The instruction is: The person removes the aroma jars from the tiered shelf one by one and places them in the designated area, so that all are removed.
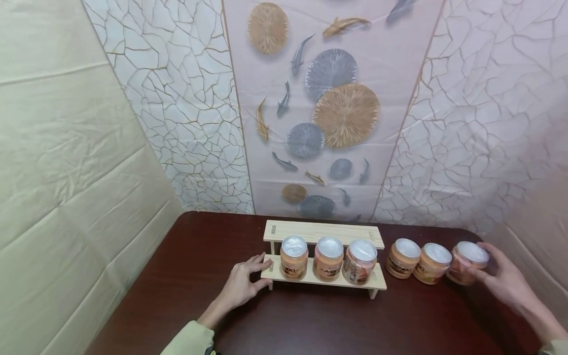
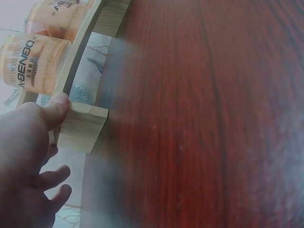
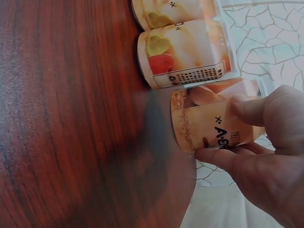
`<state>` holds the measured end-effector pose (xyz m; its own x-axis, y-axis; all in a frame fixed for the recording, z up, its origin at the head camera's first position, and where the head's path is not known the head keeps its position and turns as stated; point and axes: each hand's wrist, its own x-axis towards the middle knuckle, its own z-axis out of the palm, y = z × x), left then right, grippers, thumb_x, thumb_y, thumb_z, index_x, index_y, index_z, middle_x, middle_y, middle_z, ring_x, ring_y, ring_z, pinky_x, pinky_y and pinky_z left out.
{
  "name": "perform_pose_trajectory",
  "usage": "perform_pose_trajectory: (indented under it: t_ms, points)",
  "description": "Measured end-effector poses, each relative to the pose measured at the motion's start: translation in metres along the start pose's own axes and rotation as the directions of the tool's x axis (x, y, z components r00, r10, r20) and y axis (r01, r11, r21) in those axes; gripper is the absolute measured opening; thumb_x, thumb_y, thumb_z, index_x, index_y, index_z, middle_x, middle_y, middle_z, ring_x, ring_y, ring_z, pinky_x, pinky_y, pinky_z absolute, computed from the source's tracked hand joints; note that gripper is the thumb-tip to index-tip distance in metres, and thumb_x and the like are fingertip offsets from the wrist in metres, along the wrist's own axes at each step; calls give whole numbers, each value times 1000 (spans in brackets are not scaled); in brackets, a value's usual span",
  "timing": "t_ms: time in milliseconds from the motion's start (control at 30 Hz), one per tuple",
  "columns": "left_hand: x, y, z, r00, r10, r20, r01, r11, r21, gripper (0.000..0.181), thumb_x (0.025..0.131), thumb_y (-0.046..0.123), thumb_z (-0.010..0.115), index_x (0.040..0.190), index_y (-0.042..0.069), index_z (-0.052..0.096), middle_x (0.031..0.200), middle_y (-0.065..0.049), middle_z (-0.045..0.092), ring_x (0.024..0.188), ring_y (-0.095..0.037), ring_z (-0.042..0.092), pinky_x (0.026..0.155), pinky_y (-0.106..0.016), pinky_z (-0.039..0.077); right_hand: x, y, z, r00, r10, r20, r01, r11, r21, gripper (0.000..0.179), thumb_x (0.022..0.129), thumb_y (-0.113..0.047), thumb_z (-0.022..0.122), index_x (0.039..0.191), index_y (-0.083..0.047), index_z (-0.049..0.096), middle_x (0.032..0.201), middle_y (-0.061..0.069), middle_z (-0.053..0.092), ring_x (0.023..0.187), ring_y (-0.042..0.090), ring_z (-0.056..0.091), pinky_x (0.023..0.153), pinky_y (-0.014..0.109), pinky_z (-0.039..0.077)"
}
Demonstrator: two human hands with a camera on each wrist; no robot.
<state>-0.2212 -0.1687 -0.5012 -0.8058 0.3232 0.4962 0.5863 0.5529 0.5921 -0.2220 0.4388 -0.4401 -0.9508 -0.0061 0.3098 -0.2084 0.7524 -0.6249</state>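
Rack [image 1: 323,231] of pale wood, two tiers high, stands toward the back of the dark red-brown bench [image 1: 310,320]. On its lower board [image 1: 275,270] I count three jars [image 1: 328,268] in a row, upright, with silvery lids and orange-toned labels. From where I watch, the left hand [image 1: 241,285] has the left end of that board pinched, thumb at the front edge and fingers farther back; its wrist view shows me the outer fingers loosely bent, off the wood.

Over at the other side, the right hand [image 1: 510,286] is closed as far as a jar's width lets it, thumb on one side of the outermost jar [image 1: 461,261] and fingers round the other. I cannot tell whether that jar's base touches the bench. It is just beside two jars [image 1: 430,271] of similar make, which stand on the bench between it and the rack's right end. Behind, I see a printed backdrop [image 1: 346,116] with fish and round shapes in gold and grey.
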Motion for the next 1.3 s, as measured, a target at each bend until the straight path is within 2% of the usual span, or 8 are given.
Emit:
perform_pose_trajectory:
  t_ms: [167,233,333,900,1167,1300]
  points:
    - [1,0,-1,1000,0,-6,0,1000,4,47,78,9,86,122,-1,71,131,-29,58,123,-49,53,96,-58,45,1,4,4,1000,7,14,-7,1000,-3,71,92,-5,71,145,14,28,125,51,40,92,-14,51,69,3,33]
    - [1,0,-1,1000,-2,1,2,1000,4,47,78,9,86,122,-1,71,132,-29,57,123,-49,53,96,-58,45,-1,6,7,1000,10,10,-10,1000,-3,71,91,-4,72,143,14,29,123,51,42,85,-23,40,67,4,34]
    - [0,0,0,1000,-2,7,2,1000,6,47,78,9,86,122,-1,71,132,-28,58,123,-48,53,96,-58,45,-3,7,9,1000,12,5,-12,1000,-2,69,90,-3,72,142,13,30,121,51,44,84,-23,39,66,6,35]
    - [1,-2,1,1000,7,-1,-7,1000,13,47,78,11,86,122,0,71,131,-28,58,123,-46,54,95,-58,46,-8,16,21,999,-29,-22,31,992,123,64,87,13,67,138,14,27,123,47,38,89,-22,43,66,5,42]
    - [1,-3,1,1000,11,4,-11,1000,9,47,79,12,86,122,0,71,131,-29,58,122,-48,54,95,-58,46,-8,19,24,1000,-23,-14,26,984,179,65,91,11,63,142,11,24,126,46,35,93,-21,43,68,6,43]
    - [1,-3,1,1000,7,3,-7,1000,1,47,80,14,85,122,1,71,132,-28,58,123,-47,54,94,-58,46,-7,18,24,1000,0,-2,1,988,156,67,93,7,63,145,12,21,130,47,32,97,-18,44,69,5,41]
